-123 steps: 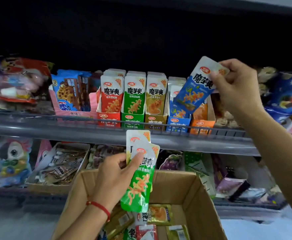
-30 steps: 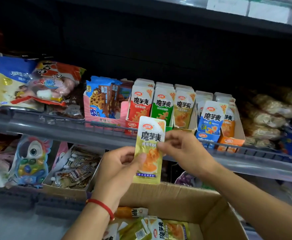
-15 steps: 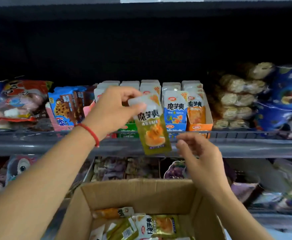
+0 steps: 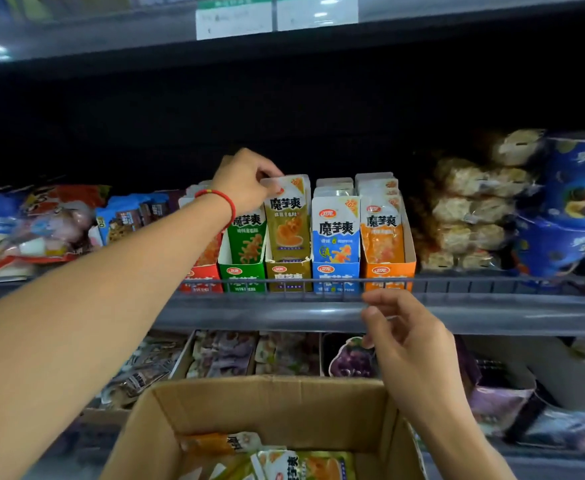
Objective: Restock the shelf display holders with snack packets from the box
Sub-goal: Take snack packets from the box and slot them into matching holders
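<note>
A row of cardboard display holders stands on the middle shelf: red (image 4: 201,280), green (image 4: 241,277), olive (image 4: 289,277), blue (image 4: 336,278) and orange (image 4: 389,275). My left hand (image 4: 246,183) pinches the top of an olive snack packet (image 4: 287,223) that stands upright in the olive holder. My right hand (image 4: 401,336) hangs in front of the shelf edge with loosely curled fingers and holds nothing. The cardboard box (image 4: 270,400) sits below, with several packets (image 4: 304,465) inside.
A grey shelf rail (image 4: 491,308) runs across in front of the holders. Cookie packs (image 4: 124,220) and bagged snacks (image 4: 34,230) lie left of them, wrapped cakes (image 4: 471,202) and blue bags (image 4: 575,202) right. More goods fill the lower shelf (image 4: 284,353).
My left hand has carried the olive packet up from in front of the shelf and set it into the olive holder. My right hand stays low and empty.
</note>
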The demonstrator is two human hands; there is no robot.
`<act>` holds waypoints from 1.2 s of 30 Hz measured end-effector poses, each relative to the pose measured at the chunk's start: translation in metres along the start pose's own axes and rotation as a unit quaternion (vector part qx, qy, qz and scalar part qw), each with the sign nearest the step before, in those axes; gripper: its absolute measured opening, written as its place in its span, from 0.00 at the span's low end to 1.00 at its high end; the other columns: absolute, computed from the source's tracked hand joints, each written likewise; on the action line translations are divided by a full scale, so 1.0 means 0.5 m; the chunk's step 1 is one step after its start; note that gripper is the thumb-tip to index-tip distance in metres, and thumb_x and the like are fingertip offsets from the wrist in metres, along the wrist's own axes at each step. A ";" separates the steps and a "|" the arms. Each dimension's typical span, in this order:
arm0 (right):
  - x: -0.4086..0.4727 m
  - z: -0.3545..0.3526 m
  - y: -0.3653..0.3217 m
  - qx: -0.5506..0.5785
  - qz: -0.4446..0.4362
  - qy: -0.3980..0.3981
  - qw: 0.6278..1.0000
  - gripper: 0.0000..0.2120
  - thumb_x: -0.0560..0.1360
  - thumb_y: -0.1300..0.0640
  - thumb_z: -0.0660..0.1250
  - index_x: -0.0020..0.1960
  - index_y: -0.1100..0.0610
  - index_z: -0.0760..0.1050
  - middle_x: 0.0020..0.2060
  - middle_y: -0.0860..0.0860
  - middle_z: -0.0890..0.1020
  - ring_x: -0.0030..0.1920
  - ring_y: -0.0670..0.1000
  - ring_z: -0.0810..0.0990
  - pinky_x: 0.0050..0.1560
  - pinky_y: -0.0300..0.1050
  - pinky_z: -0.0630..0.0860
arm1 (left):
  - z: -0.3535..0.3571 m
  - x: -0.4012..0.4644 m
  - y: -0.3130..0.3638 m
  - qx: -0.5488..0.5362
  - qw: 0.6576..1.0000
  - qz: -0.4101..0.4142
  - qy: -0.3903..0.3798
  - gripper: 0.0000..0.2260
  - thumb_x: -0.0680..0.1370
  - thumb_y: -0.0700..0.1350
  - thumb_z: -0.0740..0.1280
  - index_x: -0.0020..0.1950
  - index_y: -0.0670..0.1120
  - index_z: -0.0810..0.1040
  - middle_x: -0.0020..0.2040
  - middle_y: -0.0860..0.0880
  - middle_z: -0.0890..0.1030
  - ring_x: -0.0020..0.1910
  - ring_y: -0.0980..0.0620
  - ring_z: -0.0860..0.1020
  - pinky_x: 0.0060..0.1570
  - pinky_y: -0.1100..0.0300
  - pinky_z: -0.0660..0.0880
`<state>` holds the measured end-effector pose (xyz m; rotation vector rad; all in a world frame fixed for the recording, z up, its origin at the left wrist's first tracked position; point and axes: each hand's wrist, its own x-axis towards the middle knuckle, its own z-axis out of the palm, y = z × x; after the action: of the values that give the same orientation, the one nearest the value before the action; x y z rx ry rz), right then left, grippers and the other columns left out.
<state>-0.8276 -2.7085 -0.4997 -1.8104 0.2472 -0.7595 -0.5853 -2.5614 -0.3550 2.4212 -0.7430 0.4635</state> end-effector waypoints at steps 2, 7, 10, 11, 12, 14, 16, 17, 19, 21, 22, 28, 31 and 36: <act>0.006 -0.002 0.002 -0.017 -0.006 -0.004 1.000 0.07 0.81 0.60 0.68 0.52 0.47 0.80 0.36 0.46 0.83 0.34 0.44 0.82 0.31 0.29 0.73 | 0.026 0.002 -0.011 0.044 0.999 0.001 -0.003 0.06 0.77 0.50 0.74 0.53 0.54 0.86 0.53 0.53 0.83 0.56 0.52 0.75 0.60 0.58 0.68; 0.020 -0.009 0.011 -0.044 -0.011 -0.012 0.999 0.07 0.81 0.59 0.68 0.52 0.46 0.79 0.38 0.44 0.84 0.35 0.44 0.83 0.34 0.31 0.76 | 0.060 -0.002 -0.014 0.161 0.985 0.039 0.047 0.12 0.76 0.51 0.74 0.58 0.50 0.84 0.56 0.46 0.79 0.61 0.44 0.72 0.55 0.49 0.74; 0.025 -0.010 0.016 -0.059 -0.016 -0.018 0.998 0.07 0.81 0.59 0.68 0.53 0.47 0.79 0.41 0.43 0.84 0.35 0.43 0.83 0.38 0.36 0.79 | 0.059 -0.008 -0.012 0.200 0.975 0.064 0.076 0.16 0.77 0.48 0.73 0.64 0.47 0.81 0.59 0.44 0.77 0.62 0.42 0.70 0.55 0.48 0.74; 0.025 -0.010 0.018 -0.068 -0.019 -0.023 0.997 0.07 0.81 0.58 0.68 0.53 0.46 0.79 0.41 0.43 0.83 0.36 0.43 0.83 0.39 0.38 0.80 | 0.056 -0.018 -0.013 0.197 0.974 0.073 0.084 0.17 0.77 0.47 0.73 0.65 0.47 0.80 0.59 0.43 0.77 0.62 0.42 0.70 0.56 0.47 0.74; 0.024 -0.010 0.020 -0.076 -0.022 -0.031 0.996 0.07 0.81 0.58 0.68 0.53 0.46 0.79 0.41 0.43 0.83 0.37 0.43 0.83 0.40 0.39 0.80 | 0.053 -0.031 -0.017 0.187 0.974 0.083 0.093 0.18 0.77 0.45 0.73 0.66 0.47 0.80 0.59 0.43 0.77 0.62 0.41 0.70 0.57 0.47 0.74; 0.021 -0.010 0.021 -0.091 -0.023 -0.050 0.994 0.08 0.81 0.59 0.67 0.54 0.46 0.79 0.40 0.44 0.83 0.38 0.43 0.83 0.41 0.43 0.81 | 0.047 -0.079 -0.025 0.159 0.976 0.090 0.120 0.16 0.77 0.43 0.72 0.65 0.47 0.80 0.59 0.43 0.77 0.62 0.43 0.70 0.59 0.52 0.72; 0.016 -0.007 0.026 -0.115 -0.017 -0.088 0.989 0.08 0.81 0.59 0.67 0.53 0.47 0.79 0.39 0.45 0.83 0.38 0.42 0.82 0.41 0.42 0.81 | 0.046 -0.163 -0.034 0.130 0.975 0.099 0.153 0.12 0.76 0.40 0.71 0.60 0.47 0.82 0.56 0.46 0.78 0.61 0.45 0.71 0.59 0.62 0.64; 0.012 -0.003 0.028 -0.132 -0.016 -0.114 0.984 0.07 0.81 0.59 0.67 0.53 0.47 0.80 0.38 0.45 0.84 0.38 0.42 0.82 0.40 0.40 0.81 | 0.050 -0.217 -0.040 0.116 0.975 0.106 0.158 0.11 0.75 0.38 0.71 0.57 0.46 0.83 0.54 0.47 0.78 0.59 0.46 0.72 0.58 0.65 0.60; 0.000 0.013 0.036 -0.176 -0.021 -0.174 0.969 0.06 0.81 0.58 0.67 0.52 0.47 0.79 0.38 0.44 0.83 0.38 0.41 0.81 0.39 0.36 0.78 | 0.068 -0.336 -0.062 0.075 0.981 0.122 0.132 0.10 0.73 0.34 0.72 0.52 0.44 0.84 0.51 0.47 0.80 0.56 0.46 0.74 0.58 0.66 0.62; -0.017 0.036 0.047 -0.225 -0.024 -0.238 0.944 0.06 0.81 0.56 0.67 0.53 0.45 0.78 0.40 0.41 0.82 0.41 0.40 0.80 0.42 0.36 0.77 | 0.086 -0.451 -0.090 0.021 0.989 0.138 0.049 0.10 0.73 0.33 0.71 0.51 0.45 0.84 0.51 0.49 0.81 0.55 0.48 0.75 0.58 0.59 0.70; -0.027 0.048 0.054 -0.249 -0.024 -0.270 0.930 0.05 0.81 0.55 0.67 0.53 0.45 0.78 0.41 0.40 0.81 0.42 0.40 0.80 0.44 0.37 0.77 | 0.094 -0.496 -0.105 0.000 0.991 0.132 -0.021 0.11 0.74 0.34 0.71 0.53 0.46 0.84 0.52 0.50 0.80 0.56 0.50 0.75 0.59 0.57 0.72; -0.105 0.152 0.131 -0.407 -0.027 -0.480 0.776 0.10 0.79 0.50 0.66 0.60 0.49 0.77 0.54 0.49 0.83 0.55 0.52 0.82 0.54 0.48 0.78 | 0.125 -0.596 -0.180 0.051 0.903 -0.030 -0.425 0.22 0.81 0.49 0.67 0.75 0.54 0.69 0.70 0.52 0.70 0.72 0.52 0.67 0.72 0.54 0.68; -0.150 0.198 0.197 -0.451 -0.005 -0.572 0.685 0.17 0.78 0.48 0.68 0.66 0.49 0.74 0.64 0.51 0.79 0.63 0.55 0.78 0.59 0.49 0.76 | 0.124 -0.602 -0.173 0.046 0.885 -0.015 -0.464 0.17 0.81 0.48 0.66 0.71 0.53 0.73 0.66 0.49 0.73 0.69 0.49 0.70 0.67 0.52 0.70; -0.183 0.222 0.252 -0.442 0.060 -0.613 0.652 0.35 0.76 0.49 0.74 0.78 0.49 0.62 0.75 0.51 0.70 0.73 0.54 0.72 0.70 0.49 0.72 | 0.118 -0.605 -0.154 0.025 0.897 -0.019 -0.441 0.17 0.83 0.47 0.63 0.72 0.53 0.71 0.68 0.47 0.73 0.70 0.48 0.67 0.63 0.54 0.68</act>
<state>-0.8069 -2.6230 -0.6697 -2.7484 -0.2402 0.9987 -0.7680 -2.4216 -0.5739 2.6402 -1.0310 -0.7096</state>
